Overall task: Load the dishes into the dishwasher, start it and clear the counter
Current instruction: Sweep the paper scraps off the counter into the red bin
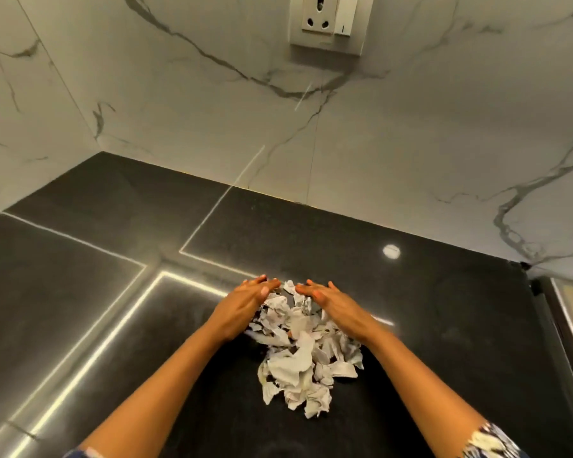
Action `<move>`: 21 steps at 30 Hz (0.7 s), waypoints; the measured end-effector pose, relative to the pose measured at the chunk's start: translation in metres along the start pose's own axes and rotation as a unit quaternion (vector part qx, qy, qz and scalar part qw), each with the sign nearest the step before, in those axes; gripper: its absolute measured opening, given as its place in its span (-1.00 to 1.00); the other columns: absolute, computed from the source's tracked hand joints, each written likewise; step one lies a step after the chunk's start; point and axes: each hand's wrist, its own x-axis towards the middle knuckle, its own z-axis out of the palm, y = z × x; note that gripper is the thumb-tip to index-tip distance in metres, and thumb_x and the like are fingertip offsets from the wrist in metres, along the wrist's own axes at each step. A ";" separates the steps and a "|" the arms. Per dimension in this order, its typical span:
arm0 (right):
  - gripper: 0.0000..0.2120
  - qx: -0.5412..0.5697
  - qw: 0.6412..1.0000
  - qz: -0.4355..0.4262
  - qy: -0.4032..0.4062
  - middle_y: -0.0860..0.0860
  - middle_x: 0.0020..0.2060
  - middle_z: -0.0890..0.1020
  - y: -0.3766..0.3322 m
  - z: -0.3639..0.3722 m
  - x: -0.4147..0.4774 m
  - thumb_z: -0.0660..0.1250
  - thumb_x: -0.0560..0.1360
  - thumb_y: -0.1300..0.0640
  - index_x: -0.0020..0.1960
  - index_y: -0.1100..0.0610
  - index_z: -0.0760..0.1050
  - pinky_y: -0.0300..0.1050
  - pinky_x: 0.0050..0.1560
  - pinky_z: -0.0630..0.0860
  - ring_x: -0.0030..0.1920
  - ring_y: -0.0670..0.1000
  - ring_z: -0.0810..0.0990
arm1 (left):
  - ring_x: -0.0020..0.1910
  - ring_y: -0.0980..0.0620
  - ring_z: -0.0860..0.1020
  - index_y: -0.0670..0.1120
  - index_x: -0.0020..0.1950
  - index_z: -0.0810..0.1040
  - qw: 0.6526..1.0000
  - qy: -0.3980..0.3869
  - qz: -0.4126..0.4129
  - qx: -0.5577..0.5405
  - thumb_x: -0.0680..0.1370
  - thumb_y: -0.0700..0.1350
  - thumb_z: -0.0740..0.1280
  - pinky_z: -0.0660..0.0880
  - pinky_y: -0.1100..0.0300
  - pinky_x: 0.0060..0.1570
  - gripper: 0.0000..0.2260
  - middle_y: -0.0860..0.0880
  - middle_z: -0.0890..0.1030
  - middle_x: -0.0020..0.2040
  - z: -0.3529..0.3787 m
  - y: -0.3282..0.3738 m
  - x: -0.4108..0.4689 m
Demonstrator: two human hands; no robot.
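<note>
There, both hands lay flat, fingers straight: left hand (245,304) and right hand (336,305) cupped the torn paper scraps (300,352) on the black counter (444,342).

both forearms (166,385) are bare from wrist to near the elbow. the right sleeve (492,441) is short, printed in dark blue, black and white; only a blue sliver of the left sleeve (80,453) shows. nails (317,294) on the left hand (245,305) and right hand (336,307) wear pinkish-orange polish.
</note>
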 end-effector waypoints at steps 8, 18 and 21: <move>-0.16 0.156 0.944 0.087 0.278 -0.25 0.41 0.25 0.005 0.048 -0.093 -0.16 0.28 -0.61 0.40 -0.19 0.24 -0.34 0.39 0.10 0.36 -0.41 0.15 | 0.38 0.38 0.26 0.31 0.35 0.32 0.955 0.171 -0.079 -0.231 0.40 0.52 0.00 0.18 0.34 0.35 -0.40 0.33 0.33 0.38 0.029 0.024 -0.077; -0.54 0.164 0.930 0.073 0.320 -0.02 0.42 0.33 -0.019 0.091 -0.032 0.01 0.61 -0.14 0.42 0.04 0.29 -0.05 0.48 0.13 0.44 -0.07 0.24 | 0.40 0.09 0.34 0.00 0.41 0.40 0.928 0.249 -0.134 -0.241 0.56 0.23 0.02 0.21 -0.03 0.44 -0.48 0.03 0.43 0.40 0.087 0.066 -0.039; -0.66 0.243 0.900 0.064 0.356 -0.01 0.33 0.45 -0.025 0.094 -0.028 0.07 0.63 0.04 0.33 0.08 0.41 -0.05 0.41 0.28 0.35 -0.08 0.38 | 0.30 0.12 0.45 -0.02 0.35 0.48 0.899 0.277 -0.135 -0.313 0.63 0.09 0.06 0.34 0.05 0.37 -0.61 0.02 0.53 0.30 0.086 0.070 -0.036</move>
